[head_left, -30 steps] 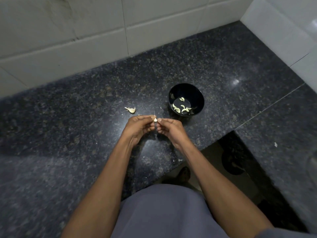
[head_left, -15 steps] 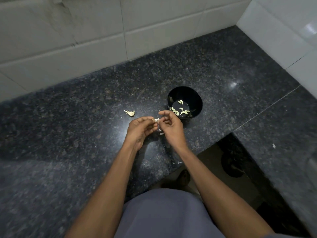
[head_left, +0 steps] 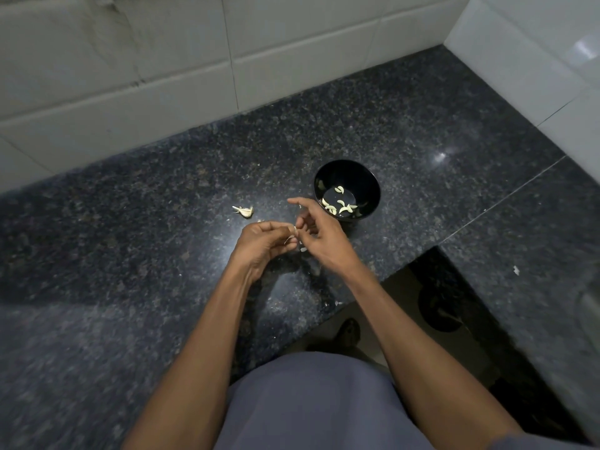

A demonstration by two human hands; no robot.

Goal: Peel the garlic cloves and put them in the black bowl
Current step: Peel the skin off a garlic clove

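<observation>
We see left hand [head_left: 263, 243] fingertips pinched on a garlic clove [head_left: 293, 231]; right hand [head_left: 319, 235] just beside, fingers spread apart. Black bowl [head_left: 373, 186] with peeled cloves [head_left: 341, 206] sits near right.

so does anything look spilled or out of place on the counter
Mostly tidy. Pale bits of garlic skin lie scattered on the dark speckled granite counter beside the hands, and one unpeeled garlic clove sits alone left of the round black bowl.
</observation>
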